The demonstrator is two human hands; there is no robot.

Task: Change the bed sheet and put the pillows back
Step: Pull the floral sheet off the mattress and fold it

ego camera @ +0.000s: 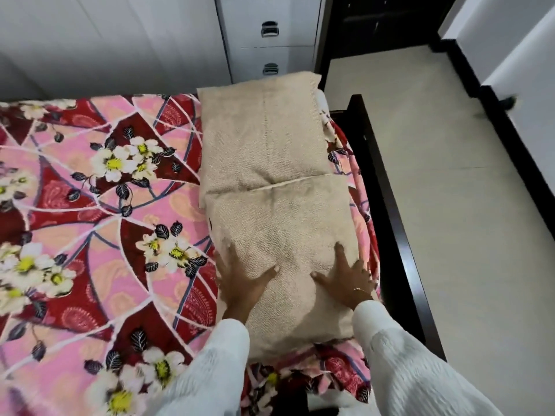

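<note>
White sleeves [399, 364] fill the bottom edge, mine, reaching forward. Past them my left hand [240, 283] lies flat with fingers spread on the near pillow [285, 235], its outer fingers over the pillow's left edge. My right hand [348, 280] presses the same pillow, fingers splayed, gripping nothing. Both pillows lie end to end along the bed's right side on the floral sheet [90, 205]; the far pillow [261, 133] touches the near one. Right of them runs the dark bed frame [387, 211], then pale floor [444, 163]. Beyond the far pillow stands a white drawer unit [270, 34].
</note>
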